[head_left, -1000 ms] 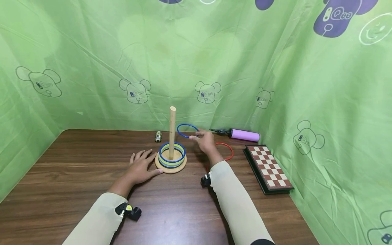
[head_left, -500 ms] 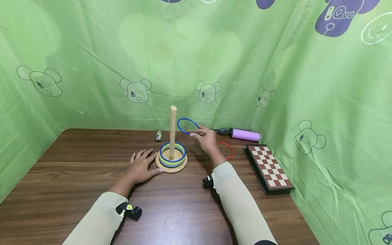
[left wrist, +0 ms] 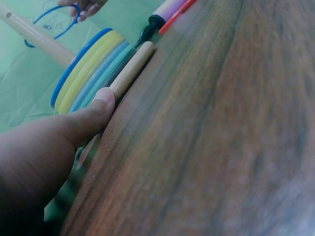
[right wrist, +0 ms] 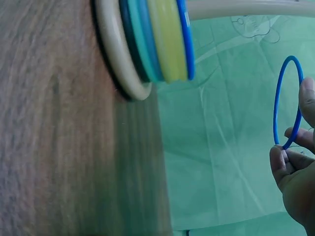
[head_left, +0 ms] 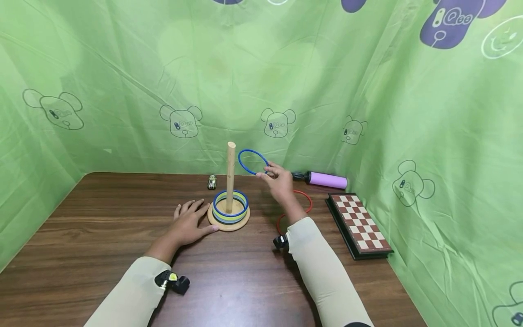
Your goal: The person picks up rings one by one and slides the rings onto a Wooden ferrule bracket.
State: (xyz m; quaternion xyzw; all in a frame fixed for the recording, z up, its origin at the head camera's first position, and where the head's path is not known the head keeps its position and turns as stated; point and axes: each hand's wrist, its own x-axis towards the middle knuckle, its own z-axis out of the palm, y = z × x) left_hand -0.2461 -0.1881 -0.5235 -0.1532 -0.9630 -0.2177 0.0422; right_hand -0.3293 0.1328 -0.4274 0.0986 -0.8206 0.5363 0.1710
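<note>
A wooden peg (head_left: 230, 177) rises from a round wooden base (head_left: 229, 227) at mid-table, with several coloured rings stacked around its foot. The topmost stacked ring (right wrist: 186, 39) is blue, over yellow, light blue, green and dark ones. My left hand (head_left: 189, 225) rests spread on the table, its thumb touching the base's edge in the left wrist view. Just right of the peg, my right hand (head_left: 279, 181) pinches another blue ring (head_left: 244, 166) between thumb and fingers. That ring is tilted, raised above the table and apart from the peg, its top below the peg's tip.
Red rings (head_left: 309, 202) lie on the table, partly behind the right forearm. A purple hand pump (head_left: 327, 180) lies at the back right, near a checkered board box (head_left: 361, 225). A small toy car (head_left: 211, 182) stands behind the peg. Green cloth (head_left: 229, 81) hangs behind the table.
My right hand has lifted the blue ring upward and moved slightly right. The left hand stays in place by the base, and the stacked rings have not moved.
</note>
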